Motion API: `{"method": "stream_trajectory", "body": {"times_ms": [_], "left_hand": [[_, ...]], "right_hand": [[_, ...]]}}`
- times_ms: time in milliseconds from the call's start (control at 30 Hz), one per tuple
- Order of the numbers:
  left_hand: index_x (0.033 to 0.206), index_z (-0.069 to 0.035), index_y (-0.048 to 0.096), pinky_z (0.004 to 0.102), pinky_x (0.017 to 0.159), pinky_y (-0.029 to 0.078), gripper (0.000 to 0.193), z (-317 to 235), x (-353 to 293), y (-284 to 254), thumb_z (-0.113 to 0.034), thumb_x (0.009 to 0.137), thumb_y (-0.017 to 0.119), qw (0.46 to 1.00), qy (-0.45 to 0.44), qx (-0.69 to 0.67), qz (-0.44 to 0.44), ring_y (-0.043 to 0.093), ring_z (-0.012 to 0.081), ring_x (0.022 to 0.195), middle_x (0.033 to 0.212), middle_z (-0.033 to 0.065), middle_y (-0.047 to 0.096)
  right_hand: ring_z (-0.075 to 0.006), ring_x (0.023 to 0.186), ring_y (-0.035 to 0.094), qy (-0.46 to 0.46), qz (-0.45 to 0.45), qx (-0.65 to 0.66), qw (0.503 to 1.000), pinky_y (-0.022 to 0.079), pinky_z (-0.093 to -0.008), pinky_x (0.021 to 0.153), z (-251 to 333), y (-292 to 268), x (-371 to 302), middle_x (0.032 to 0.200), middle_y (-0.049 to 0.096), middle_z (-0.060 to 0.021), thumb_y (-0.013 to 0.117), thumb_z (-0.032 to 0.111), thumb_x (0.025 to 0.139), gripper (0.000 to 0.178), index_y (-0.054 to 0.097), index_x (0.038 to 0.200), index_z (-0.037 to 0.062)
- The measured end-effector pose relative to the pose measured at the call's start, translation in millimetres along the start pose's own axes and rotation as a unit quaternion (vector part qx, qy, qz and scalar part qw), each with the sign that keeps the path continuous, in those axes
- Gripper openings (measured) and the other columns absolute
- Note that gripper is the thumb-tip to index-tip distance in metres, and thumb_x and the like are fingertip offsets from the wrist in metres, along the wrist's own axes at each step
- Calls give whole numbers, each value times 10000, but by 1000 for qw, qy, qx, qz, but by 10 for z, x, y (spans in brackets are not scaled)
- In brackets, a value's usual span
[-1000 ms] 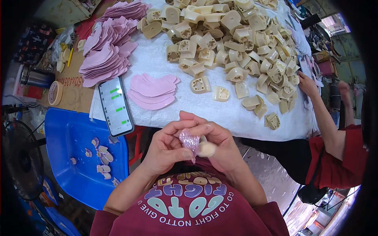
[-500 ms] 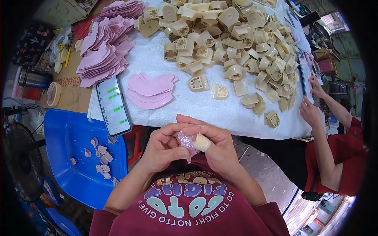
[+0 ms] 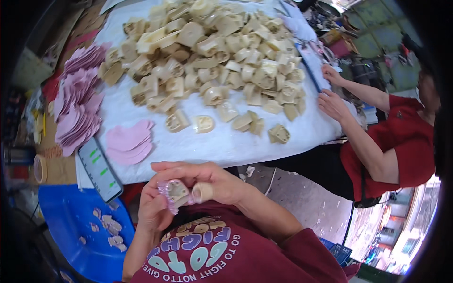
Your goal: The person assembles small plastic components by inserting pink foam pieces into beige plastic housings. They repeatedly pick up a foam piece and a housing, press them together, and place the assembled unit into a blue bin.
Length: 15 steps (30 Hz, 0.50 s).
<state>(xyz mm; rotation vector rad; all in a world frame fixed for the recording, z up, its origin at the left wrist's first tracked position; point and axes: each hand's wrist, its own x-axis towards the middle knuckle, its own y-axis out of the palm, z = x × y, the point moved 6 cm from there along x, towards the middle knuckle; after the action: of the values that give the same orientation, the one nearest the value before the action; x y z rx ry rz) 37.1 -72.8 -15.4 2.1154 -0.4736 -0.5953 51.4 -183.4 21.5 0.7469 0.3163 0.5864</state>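
Note:
Both hands are together in front of my chest, just off the table's near edge. Between them is a small cream shoe heel [image 3: 178, 192] with pink glittery covering around its rim; its hollow face with small holes shows. My left hand [image 3: 153, 203] pinches the heel from its left side. My right hand [image 3: 219, 181] closes on it from the right and over the top, a beige cover [image 3: 203, 192] on its thumb. Some right fingertips are hidden behind the heel. A few pink cut pieces [image 3: 130, 143] lie flat on the white-covered table [image 3: 226, 153] beyond my hands.
A big heap of bare cream heels [image 3: 203, 70] fills the table. Stacked pink pieces [image 3: 78, 120], a phone [image 3: 100, 170] and a tape roll [image 3: 40, 169] lie left. A blue basin [image 3: 59, 212] holds several covered heels. A co-worker in red [image 3: 373, 151] works at right.
The heel has turned in my hands, and its hollow face now shows. My head view has shifted, so the table and the co-worker appear farther left. Both hands keep their hold.

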Motion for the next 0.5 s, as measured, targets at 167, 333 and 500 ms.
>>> {"method": "stream_trajectory", "body": {"times_ms": [167, 333, 500], "left_hand": [[1167, 17, 499, 336, 623, 576, 590, 73, 25, -41, -334, 766, 751, 1000, 1, -23, -8, 645, 255, 846, 1046, 163, 576], [1283, 72, 452, 423, 753, 570, 706, 100, 5, 46, -292, 764, 762, 992, -21, -84, 95, 633, 335, 927, 1063, 216, 584], [1292, 63, 432, 390, 714, 567, 737, 108, -24, -48, -319, 756, 761, 999, -25, -31, 27, 646, 286, 860, 1037, 172, 601]], "right_hand": [[-140, 1123, 466, -17, -44, -151, 987, 384, -290, 918, -59, -49, -67, 1418, 380, -140, 662, 229, 833, 452, 568, 1237, 48], [-73, 856, 542, -2, -5, -34, 999, 458, -221, 699, 70, 24, -68, 1346, 453, -120, 636, 163, 852, 337, 604, 1169, 54], [-79, 806, 571, 30, -57, -25, 998, 464, -176, 627, -99, -40, -66, 1323, 471, -116, 600, 156, 865, 352, 591, 1188, 16]]}}
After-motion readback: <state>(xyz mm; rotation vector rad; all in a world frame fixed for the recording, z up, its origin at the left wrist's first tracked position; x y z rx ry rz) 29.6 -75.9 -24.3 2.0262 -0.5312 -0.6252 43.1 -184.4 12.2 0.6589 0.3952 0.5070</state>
